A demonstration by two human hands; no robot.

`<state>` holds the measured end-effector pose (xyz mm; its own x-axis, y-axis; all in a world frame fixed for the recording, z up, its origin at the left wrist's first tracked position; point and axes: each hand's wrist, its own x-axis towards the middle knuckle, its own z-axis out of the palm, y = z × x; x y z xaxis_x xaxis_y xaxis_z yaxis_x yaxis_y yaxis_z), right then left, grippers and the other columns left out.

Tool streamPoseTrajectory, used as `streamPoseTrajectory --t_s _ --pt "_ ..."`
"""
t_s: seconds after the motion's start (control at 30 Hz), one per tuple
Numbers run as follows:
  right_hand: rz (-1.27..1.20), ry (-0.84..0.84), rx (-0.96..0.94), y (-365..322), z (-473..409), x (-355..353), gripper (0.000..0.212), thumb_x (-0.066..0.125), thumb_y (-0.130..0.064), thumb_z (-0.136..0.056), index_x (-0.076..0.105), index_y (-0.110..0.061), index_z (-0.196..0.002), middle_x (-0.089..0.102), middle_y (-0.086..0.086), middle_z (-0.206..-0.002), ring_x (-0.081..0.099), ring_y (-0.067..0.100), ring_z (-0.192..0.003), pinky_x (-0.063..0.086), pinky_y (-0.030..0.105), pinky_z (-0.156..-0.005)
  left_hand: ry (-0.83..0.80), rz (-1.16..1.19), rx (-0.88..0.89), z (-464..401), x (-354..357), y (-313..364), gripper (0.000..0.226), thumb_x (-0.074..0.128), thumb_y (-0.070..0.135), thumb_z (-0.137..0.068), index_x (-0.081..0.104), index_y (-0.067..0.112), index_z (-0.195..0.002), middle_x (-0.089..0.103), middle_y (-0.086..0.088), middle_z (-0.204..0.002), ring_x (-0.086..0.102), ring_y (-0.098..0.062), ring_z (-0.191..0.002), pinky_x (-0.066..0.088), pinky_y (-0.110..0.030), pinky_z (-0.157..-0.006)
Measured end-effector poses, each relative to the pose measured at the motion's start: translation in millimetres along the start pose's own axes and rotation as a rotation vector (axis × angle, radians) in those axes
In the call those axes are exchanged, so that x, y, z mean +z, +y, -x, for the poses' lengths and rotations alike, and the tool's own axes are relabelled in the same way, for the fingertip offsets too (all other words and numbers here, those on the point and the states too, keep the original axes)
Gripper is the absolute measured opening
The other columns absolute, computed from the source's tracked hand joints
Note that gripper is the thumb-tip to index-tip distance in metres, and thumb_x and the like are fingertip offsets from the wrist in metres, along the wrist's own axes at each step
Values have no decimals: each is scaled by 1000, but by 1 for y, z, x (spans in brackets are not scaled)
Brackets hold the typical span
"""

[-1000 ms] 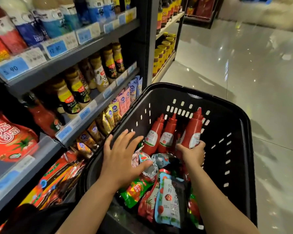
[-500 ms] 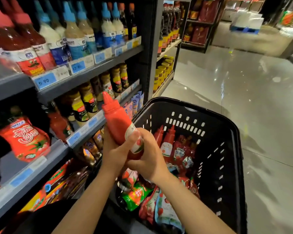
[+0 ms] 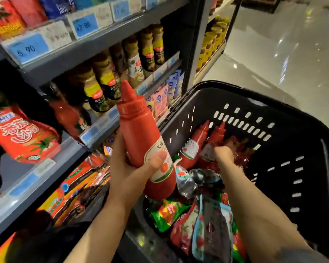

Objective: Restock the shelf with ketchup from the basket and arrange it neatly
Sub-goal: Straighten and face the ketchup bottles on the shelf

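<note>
The left hand (image 3: pixel 127 173) grips a ketchup bottle (image 3: pixel 142 141) nozzle-up, tilted toward the shelf (image 3: pixel 110 118), while the right hand (image 3: pixel 223 154) reaches into the basket (image 3: pixel 302 141), its fingers' state unclear.

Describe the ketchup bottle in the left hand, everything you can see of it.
The ketchup bottle is a red squeeze bottle, plastic by its look, with a pointed red nozzle cap that is closed. A white label edged in green, with a tomato picture, wraps its lower half. It tilts, nozzle up toward the shelf, above the basket edge. The left hand grips its lower body, thumb across the label.
</note>
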<state>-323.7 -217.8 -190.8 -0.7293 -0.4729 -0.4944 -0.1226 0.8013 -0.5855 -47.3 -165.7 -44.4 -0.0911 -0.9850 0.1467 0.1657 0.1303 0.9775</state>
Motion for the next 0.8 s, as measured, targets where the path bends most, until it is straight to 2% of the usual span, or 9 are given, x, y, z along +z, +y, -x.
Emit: streamPoseTrajectory --t_s 0.1,0.17,0.23,0.3,0.37,0.47,0.57,0.7,0.8 --pt "-19 6 36 -5 -15 15 80 60 -63 -79 48 -5 -131 54 18 -130 53 38 -117 41 42 -96 21 -21 13 1 2 -1 54 78 32 -56 59 39 -107 72 11 -97 70 -10 -84 54 -22 -68" --pt "-42 66 37 -9 -15 18 67 65 -54 -82 51 -4 -124 57 16 -122 54 36 -115 41 42 -95 9 -41 16 1 2 1 52 78 31 -57 61 42 -105 72 10 -97 70 -11 -85 54 -23 -68" --pt "-138 79 57 -4 -21 25 65 66 -63 -72 55 -10 -108 58 10 -113 57 29 -101 47 42 -88 5 -41 4 1 2 3 55 78 31 -57 59 39 -108 72 10 -98 70 -12 -85 54 -23 -69" --pt "-226 -31 112 45 -104 54 80 73 -73 -47 56 -13 -96 59 13 -109 58 26 -88 54 45 -78 5 -55 -8 2 2 3 57 78 32 -56 58 37 -110 72 9 -97 71 -13 -85 55 -23 -68" --pt "-256 57 81 78 -178 83 104 75 -76 -12 57 -17 -96 59 8 -115 60 29 -94 54 52 -80 -7 -64 -12 2 1 3 58 78 32 -56 58 33 -111 72 7 -96 71 -14 -84 55 -24 -68" --pt "-167 249 26 45 -109 57 75 76 -66 -43 55 -24 -102 57 7 -121 59 31 -103 51 43 -87 -11 -74 -15 2 2 2 59 79 33 -55 58 34 -110 72 8 -97 71 -13 -84 55 -23 -67" --pt "-318 235 -76 14 -2 31 65 74 -26 -75 42 -17 -130 52 11 -130 55 30 -114 47 42 -97 -11 -74 -34 3 2 2 62 78 35 -54 56 35 -112 71 14 -97 71 -8 -84 54 -18 -67" --pt "-209 278 -100 15 38 9 52 75 -27 -76 44 -7 -113 62 16 -106 60 36 -97 50 44 -86 10 -85 -29 4 2 2 68 83 29 -53 54 33 -114 71 20 -93 70 -3 -82 53 -14 -65" --pt "-275 275 -220 2 64 -17 48 74 -24 -76 45 -10 -111 62 13 -104 59 32 -93 46 37 -77 -16 -101 -19 6 5 3 66 79 20 -60 54 25 -121 71 20 -93 69 -2 -82 52 -13 -66"
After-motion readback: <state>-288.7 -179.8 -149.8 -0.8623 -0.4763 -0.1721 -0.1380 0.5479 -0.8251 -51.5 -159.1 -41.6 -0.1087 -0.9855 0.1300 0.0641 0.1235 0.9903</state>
